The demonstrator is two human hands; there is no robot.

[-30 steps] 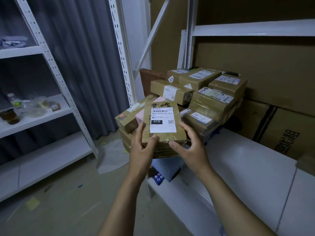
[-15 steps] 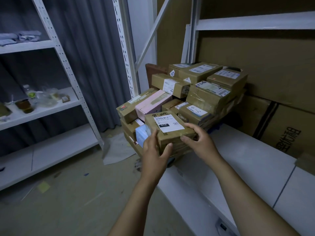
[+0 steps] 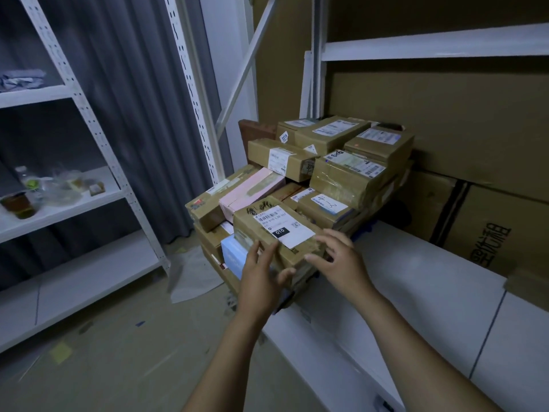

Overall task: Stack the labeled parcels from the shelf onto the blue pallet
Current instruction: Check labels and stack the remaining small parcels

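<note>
At the near corner of the stack: 010 parcel (image 3: 276,230), brown card, lying flat on lower parcels, white barcode label facing up with a black "010" patch.
Left hand (image 3: 261,279): grip released; fingers straight, pointing far, laid along the near left side of the 010 parcel; thumb held out to the right.
Right hand (image 3: 341,260): grip released; fingers spread and relaxed over the near right corner of the 010 parcel; contact impossible to tell.
Stack of parcels (image 3: 335,162): taped brown boxes with white labels, piled in several layers, rising toward the far side.
Pink box (image 3: 252,188): within the stack, just beyond the 010 parcel on its left.
Light blue parcel (image 3: 231,257): one layer lower, just left of the left hand's fingers, partly beneath the 010 parcel.
Parcel marked "4-3" (image 3: 328,205): just beyond the 010 parcel on its right.
Blue pallet (image 3: 363,234): mostly hidden under the stack; only a blue strip showing at the right side.
White shelf (image 3: 430,292): low and broad, extending near and right from the stack, under the right forearm.
Large cartons (image 3: 490,227): standing on the white shelf, far right.
Shelving rack (image 3: 77,208): left, well apart from the stack; bottle (image 3: 25,181) and clear containers on its middle level.
Grey curtain (image 3: 133,99): behind the shelving rack.
</note>
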